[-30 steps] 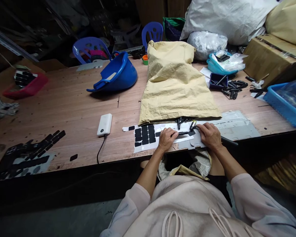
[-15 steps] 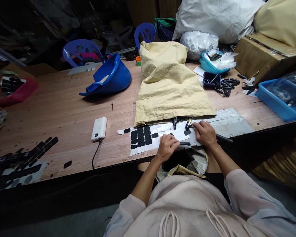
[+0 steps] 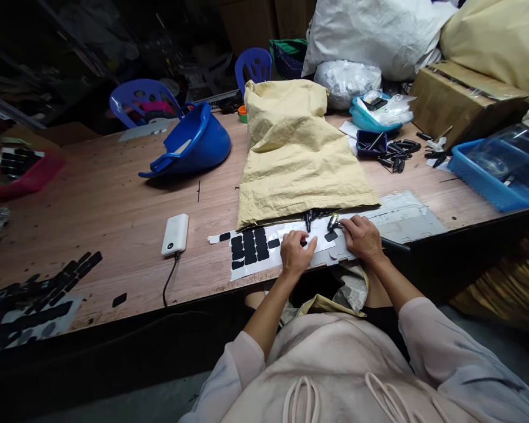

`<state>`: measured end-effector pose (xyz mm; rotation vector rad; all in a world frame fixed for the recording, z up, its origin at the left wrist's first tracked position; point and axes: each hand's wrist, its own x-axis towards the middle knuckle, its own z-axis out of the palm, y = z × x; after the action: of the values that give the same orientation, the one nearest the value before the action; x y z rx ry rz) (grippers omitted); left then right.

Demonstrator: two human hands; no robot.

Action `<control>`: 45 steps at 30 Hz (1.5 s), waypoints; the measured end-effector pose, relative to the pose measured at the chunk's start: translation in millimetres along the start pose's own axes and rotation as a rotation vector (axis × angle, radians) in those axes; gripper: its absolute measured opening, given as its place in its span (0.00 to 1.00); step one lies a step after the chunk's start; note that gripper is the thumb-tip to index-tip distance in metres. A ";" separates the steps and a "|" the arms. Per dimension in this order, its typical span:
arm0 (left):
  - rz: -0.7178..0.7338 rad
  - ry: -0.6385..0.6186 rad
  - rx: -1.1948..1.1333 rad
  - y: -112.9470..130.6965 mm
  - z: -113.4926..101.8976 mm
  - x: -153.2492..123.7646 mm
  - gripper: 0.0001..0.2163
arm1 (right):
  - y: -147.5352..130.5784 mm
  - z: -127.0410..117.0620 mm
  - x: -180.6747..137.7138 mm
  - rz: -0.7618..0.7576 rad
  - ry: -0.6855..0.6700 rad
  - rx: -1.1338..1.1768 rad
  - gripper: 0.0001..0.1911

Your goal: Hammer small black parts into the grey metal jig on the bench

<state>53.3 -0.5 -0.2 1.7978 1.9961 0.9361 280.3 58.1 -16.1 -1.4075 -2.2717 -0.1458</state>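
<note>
My left hand point(image 3: 296, 254) lies over the white sheet point(image 3: 275, 264) at the table's front edge, thumb and fingers apart. A small dark piece shows beside its fingertips; contact is unclear. Rows of black rounded pads point(image 3: 250, 245) cover the sheet's left part. My right hand point(image 3: 362, 239) is closed around the dark handle of what looks like a small hammer point(image 3: 333, 222), its metal head with a yellowish end sticking out to the left. One black pad point(image 3: 330, 237) lies just below that head. Black tube-like parts point(image 3: 308, 220) poke out from under the sack's edge.
A large tan sack point(image 3: 304, 158) lies behind my hands. Left of the sheet are a white power bank point(image 3: 175, 235) with a cable and black strips point(image 3: 66, 276). Farther back are a tipped blue basin point(image 3: 198, 144), a blue basket point(image 3: 489, 182) and a cardboard box point(image 3: 462, 108).
The black stick that my left hand held is out of sight, and that hand has opened over the sheet. My right hand keeps its grip on the hammer.
</note>
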 end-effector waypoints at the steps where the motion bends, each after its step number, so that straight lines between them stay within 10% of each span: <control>1: -0.069 0.012 0.028 2.9 2.0 13.4 0.06 | 0.1 0.0 0.0 0.005 -0.006 0.004 0.15; 8: -0.257 -0.091 0.197 13.4 3.8 58.3 0.06 | 2.7 2.0 -0.7 0.000 -0.011 0.004 0.15; 19: 0.014 -0.127 0.024 -47.1 -26.9 13.0 0.05 | 2.0 2.6 -0.8 0.006 0.023 0.017 0.14; 35: 0.113 -0.225 -0.033 -31.2 -5.7 18.4 0.08 | 5.9 -1.2 1.0 -0.013 0.029 0.085 0.15; 45: 0.115 -0.218 -0.081 -30.4 -9.1 17.1 0.06 | -44.8 -18.7 -1.6 -0.039 -0.045 0.540 0.17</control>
<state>21.3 13.4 -9.3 1.8963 1.7152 0.8017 248.1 29.7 6.5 -1.0849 -2.1477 0.4590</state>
